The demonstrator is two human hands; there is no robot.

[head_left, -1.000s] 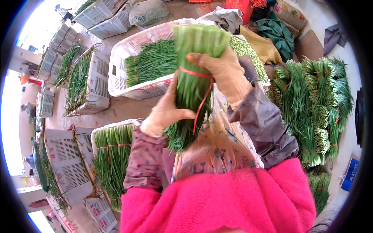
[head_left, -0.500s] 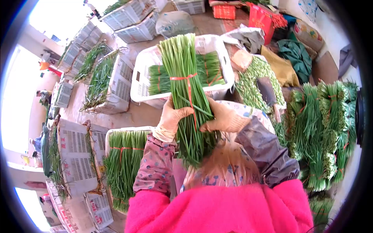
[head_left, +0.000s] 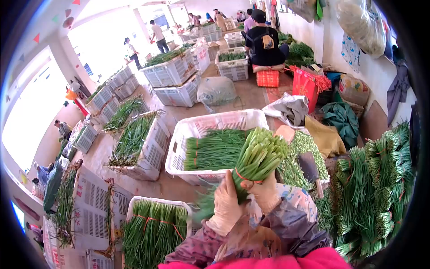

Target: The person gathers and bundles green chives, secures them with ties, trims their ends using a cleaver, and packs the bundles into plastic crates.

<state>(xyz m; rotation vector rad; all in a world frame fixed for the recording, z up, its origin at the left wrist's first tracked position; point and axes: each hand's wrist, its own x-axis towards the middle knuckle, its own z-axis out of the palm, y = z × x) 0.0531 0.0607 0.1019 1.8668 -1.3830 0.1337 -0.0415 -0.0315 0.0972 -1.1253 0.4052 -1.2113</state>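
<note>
Both gloved hands hold one bundle of green stalks (head_left: 260,154), its pale cut ends tilted up and to the right. My left hand (head_left: 226,208) grips its lower left side, and my right hand (head_left: 265,193) wraps round it near the red band (head_left: 247,178). The leafy lower end is blurred, beside my left wrist. Just behind stands a white crate (head_left: 179,134) with banded green bundles (head_left: 215,150) in it. A cleaver (head_left: 309,168) lies on chopped stalk pieces (head_left: 298,148) to the right.
Another white crate (head_left: 190,206) of bundles stands at the lower left. Stacked bundles (head_left: 380,188) line the right side. A red bag (head_left: 304,89) and a plastic sack (head_left: 217,91) stand farther back. A person in black (head_left: 264,47) sits beyond, with other people in the distance.
The view has tilted up to show more of the room. The bundle, upright before, now leans right, and my right hand has moved up to its red band.
</note>
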